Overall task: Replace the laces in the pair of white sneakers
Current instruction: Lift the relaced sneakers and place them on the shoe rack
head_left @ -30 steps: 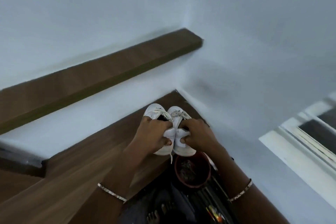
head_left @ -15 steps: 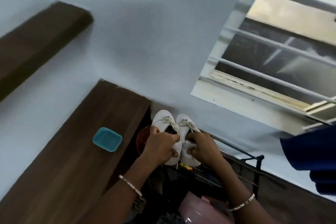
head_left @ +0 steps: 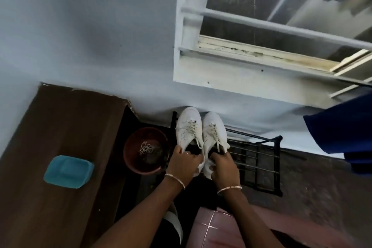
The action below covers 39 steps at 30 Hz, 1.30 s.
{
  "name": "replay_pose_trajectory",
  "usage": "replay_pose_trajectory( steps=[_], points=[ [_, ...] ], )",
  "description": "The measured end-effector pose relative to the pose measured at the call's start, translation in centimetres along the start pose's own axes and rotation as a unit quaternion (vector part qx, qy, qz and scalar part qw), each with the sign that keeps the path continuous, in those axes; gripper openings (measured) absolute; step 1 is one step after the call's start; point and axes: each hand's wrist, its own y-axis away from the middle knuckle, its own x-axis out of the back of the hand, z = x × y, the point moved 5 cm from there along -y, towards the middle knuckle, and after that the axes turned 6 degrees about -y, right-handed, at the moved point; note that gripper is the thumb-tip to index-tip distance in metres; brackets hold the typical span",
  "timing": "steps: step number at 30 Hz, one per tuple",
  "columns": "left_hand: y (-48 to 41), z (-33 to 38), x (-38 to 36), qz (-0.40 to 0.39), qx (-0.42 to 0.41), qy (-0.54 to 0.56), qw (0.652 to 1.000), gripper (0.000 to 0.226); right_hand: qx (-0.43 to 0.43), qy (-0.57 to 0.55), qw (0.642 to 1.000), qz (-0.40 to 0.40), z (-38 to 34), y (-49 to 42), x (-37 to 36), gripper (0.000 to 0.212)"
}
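Two white sneakers stand side by side, toes toward the wall, over the left end of a black metal rack (head_left: 261, 167). The left sneaker (head_left: 188, 127) and the right sneaker (head_left: 214, 129) both carry greyish-white laces, loosely tied. My left hand (head_left: 184, 164) grips the heel collar of the left sneaker. My right hand (head_left: 222, 166) grips the heel of the right sneaker. The heels are hidden under my fingers.
A brown wooden cabinet top (head_left: 50, 137) lies to the left, with a blue plastic tray (head_left: 68, 171) on it. A reddish-brown pot (head_left: 132, 159) with tangled roots sits between cabinet and rack. A barred window (head_left: 271, 26) is above; blue cloth (head_left: 342, 133) hangs right.
The view has swung right and downward, so the window and rack come into sight. The sneakers, still held in both hands, now sit lower over the rack, beside the pot.
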Motion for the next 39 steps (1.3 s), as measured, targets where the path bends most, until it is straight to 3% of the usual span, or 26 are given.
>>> replay_pose_trajectory(
  steps=[2, 4, 6, 9, 11, 14, 20, 23, 28, 33, 35, 39],
  points=[
    [-0.2, 1.0, -2.9, 0.018, -0.007, 0.005, 1.0, 0.018, 0.017, -0.008, 0.999, 0.035, 1.6, 1.2, -2.3, 0.02],
    [-0.5, 0.9, -5.0, 0.039, 0.004, 0.006, 0.999, 0.01, 0.021, 0.001, 0.998, 0.064, 3.1, 1.4, -4.2, 0.005],
    [-1.1, 0.9, -6.4, 0.044, 0.003, 0.019, 0.999, 0.025, -0.013, -0.001, 0.997, 0.076, 4.1, 0.6, -5.5, 0.019],
    [-1.8, 0.8, -7.6, 0.113, 0.012, 0.038, 0.993, 0.007, -0.027, 0.003, 0.994, 0.106, 5.4, -0.3, -7.4, 0.02],
    [-2.2, 1.1, -8.6, 0.15, -0.003, 0.038, 0.988, 0.019, -0.016, -0.002, 0.994, 0.109, 5.9, -0.5, -8.4, 0.028],
    [-2.0, 0.7, -11.2, 0.169, -0.006, 0.029, 0.985, 0.018, -0.003, 0.013, 0.994, 0.105, 6.8, -0.1, -10.3, 0.037],
    [-1.6, -0.8, -13.8, 0.135, -0.02, 0.036, 0.99, 0.023, 0.006, 0.023, 0.995, 0.092, 7.6, -0.1, -12.8, 0.048],
    [-1.7, -1.0, -14.9, 0.102, -0.017, 0.036, 0.994, 0.015, 0.02, 0.019, 0.996, 0.089, 7.9, -0.3, -13.7, 0.049],
    [-1.9, -1.6, -16.4, -0.005, -0.007, 0.052, 0.999, 0.049, -0.006, 0.039, 0.998, 0.039, 8.7, -0.3, -15.3, 0.057],
    [-1.5, -2.5, -16.9, -0.096, -0.02, 0.087, 0.991, 0.061, -0.068, 0.085, 0.994, -0.029, 6.9, -0.6, -14.5, 0.032],
    [-0.8, -3.0, -14.3, -0.058, -0.017, 0.048, 0.997, 0.035, -0.096, 0.099, 0.99, -0.019, 4.5, -0.7, -12.5, 0.024],
    [0.9, -5.3, -10.5, -0.019, 0.029, 0.03, 0.999, 0.046, -0.068, 0.097, 0.993, -0.017, -1.0, -1.7, -10.2, 0.03]
  ],
)
